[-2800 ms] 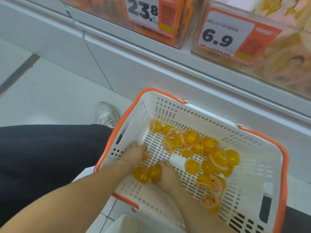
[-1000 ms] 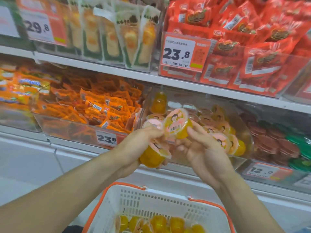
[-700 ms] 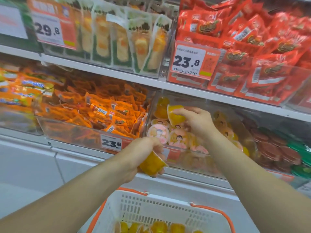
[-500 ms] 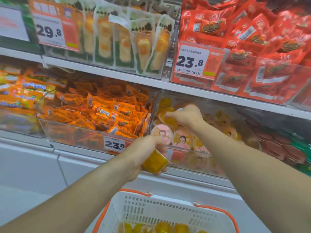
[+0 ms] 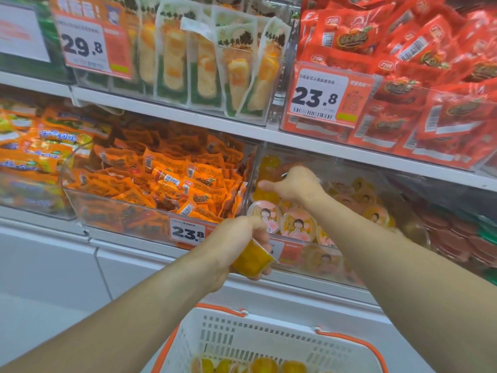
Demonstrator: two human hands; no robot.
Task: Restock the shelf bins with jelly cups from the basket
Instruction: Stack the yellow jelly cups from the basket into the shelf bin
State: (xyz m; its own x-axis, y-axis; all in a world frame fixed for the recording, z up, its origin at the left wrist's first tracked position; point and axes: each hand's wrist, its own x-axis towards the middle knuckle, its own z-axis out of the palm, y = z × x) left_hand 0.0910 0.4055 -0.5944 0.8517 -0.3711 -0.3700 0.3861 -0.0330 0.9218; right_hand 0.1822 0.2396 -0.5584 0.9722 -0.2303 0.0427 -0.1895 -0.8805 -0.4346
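While the right hand [image 5: 291, 184] reaches into the clear bin [image 5: 403, 211] on the lower shelf, its fingers point away from the camera and are blurred, so I cannot tell whether they hold a cup or lie loose; only the thumb shows plainly, stretched to the left over the yellow cups at the back of the bin. The left hand [image 5: 236, 246] is clearer; its fingers curl round one yellow jelly cup [image 5: 251, 261], held tilted just in front of the bin's front wall, the cup's lid turned away and unseen. Just beyond that hand, inside the bin, lie more jelly cups [image 5: 297, 224] with pink cartoon lids facing forward; those farther right are smeared by the plastic wall and hard to count. A price tag [image 5: 188, 231] reading 23.8 sits on the neighbouring bin of orange packets [image 5: 172, 184], touching the left hand's edge in view; the tag on the jelly bin is mostly covered by the held cup. Below both forearms, the white basket [image 5: 258, 337] with orange handles is cut off by the bottom edge; a few yellow cups [image 5: 263, 366] show in it, only their tops visible.
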